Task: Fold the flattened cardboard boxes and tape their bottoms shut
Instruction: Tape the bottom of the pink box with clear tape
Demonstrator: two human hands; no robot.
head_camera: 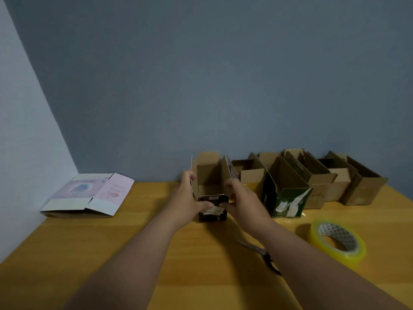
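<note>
Left hand (187,198) and right hand (240,199) clasp the small black-printed upright cardboard box (212,193) mid-table, fingers curled round its sides; bare yellow wooden tabletop (111,253) lies open leftward, toward the flattened pink-and-white carton (89,194)

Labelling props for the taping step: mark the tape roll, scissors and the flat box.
tape roll (355,253), head view, on its yellow outer band at the near right side.
scissors (257,249), head view, on the blade left of the right forearm.
flat box (89,193), head view, on its printed top panel.
</note>
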